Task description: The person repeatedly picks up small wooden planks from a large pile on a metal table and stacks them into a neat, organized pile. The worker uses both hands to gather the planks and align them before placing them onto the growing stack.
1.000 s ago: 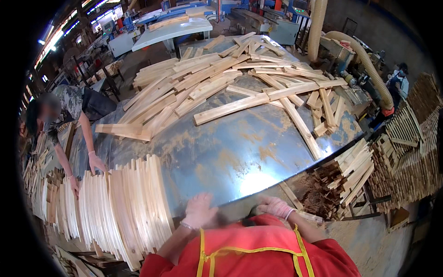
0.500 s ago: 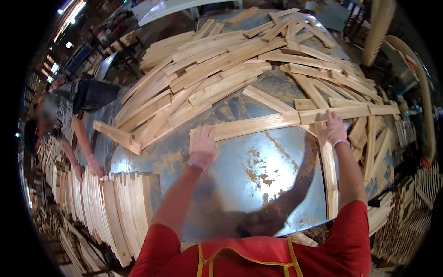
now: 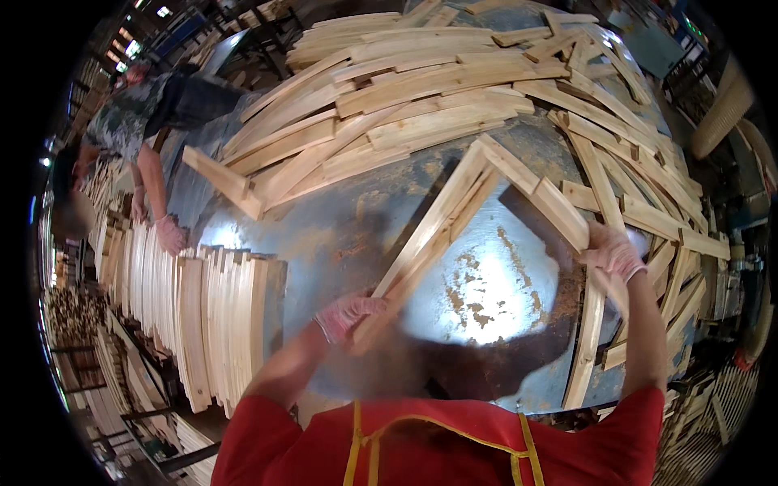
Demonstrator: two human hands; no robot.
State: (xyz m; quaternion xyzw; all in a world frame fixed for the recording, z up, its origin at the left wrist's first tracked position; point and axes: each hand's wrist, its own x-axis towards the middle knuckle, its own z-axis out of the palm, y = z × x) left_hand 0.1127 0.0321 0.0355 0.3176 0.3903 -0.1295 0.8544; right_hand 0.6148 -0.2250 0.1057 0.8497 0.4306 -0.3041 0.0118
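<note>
My left hand (image 3: 348, 317), in a pale glove, is closed on the near end of a long wooden board (image 3: 433, 235), which tilts up on edge over the metal table. My right hand (image 3: 613, 253), gloved too, grips the near end of a shorter wooden board (image 3: 539, 193). At their far ends the two boards meet in a peak, like an upside-down V; whether they touch or merely overlap I cannot tell. Beneath my right wrist, a further wooden strip (image 3: 583, 348) lies lengthwise toward the table's near edge.
Loose boards (image 3: 438, 81) cover the far side of the metal table (image 3: 486, 283), with more crossed at the right. A row of stacked boards (image 3: 219, 324) stands at the left. Beside it another person's gloved hand (image 3: 170, 235) touches the row. A ribbed hose (image 3: 724, 113) hangs at far right.
Both boards, lying end to end before, are now lifted and angled into a peak. My left hand has come nearer and grips its board's end. My view has shifted.
</note>
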